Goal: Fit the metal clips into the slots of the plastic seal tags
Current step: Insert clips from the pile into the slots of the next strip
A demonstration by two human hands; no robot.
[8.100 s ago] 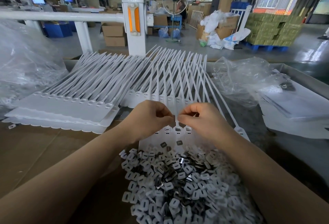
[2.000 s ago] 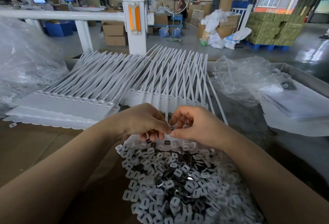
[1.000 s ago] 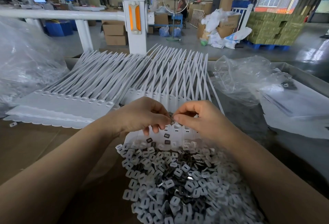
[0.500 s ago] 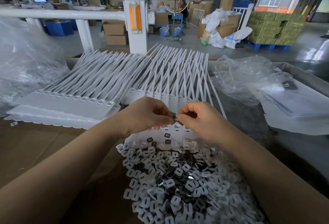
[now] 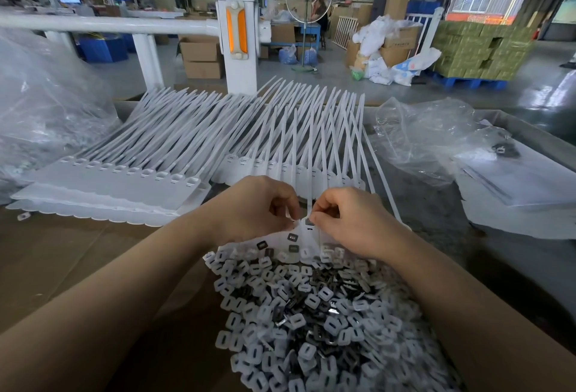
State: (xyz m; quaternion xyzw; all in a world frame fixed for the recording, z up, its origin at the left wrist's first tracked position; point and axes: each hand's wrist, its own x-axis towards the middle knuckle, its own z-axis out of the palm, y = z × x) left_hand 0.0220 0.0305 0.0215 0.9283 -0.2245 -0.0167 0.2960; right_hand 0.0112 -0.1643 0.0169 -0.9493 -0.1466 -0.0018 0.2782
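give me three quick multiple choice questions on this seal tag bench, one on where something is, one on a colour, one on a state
1. Where is the heap of small white and dark metal clips?
A. nearest the camera
B. on the railing
C. inside the clear bag

2. What colour is the reflector on the white post?
A. blue
B. orange
C. green

3. What is the right hand doing?
A. lying flat
B. pinching at a white plastic seal tag
C. gripping the post

A: the heap fills the near foreground.
B: the strip is orange.
B: its fingertips meet at the tag's slot.
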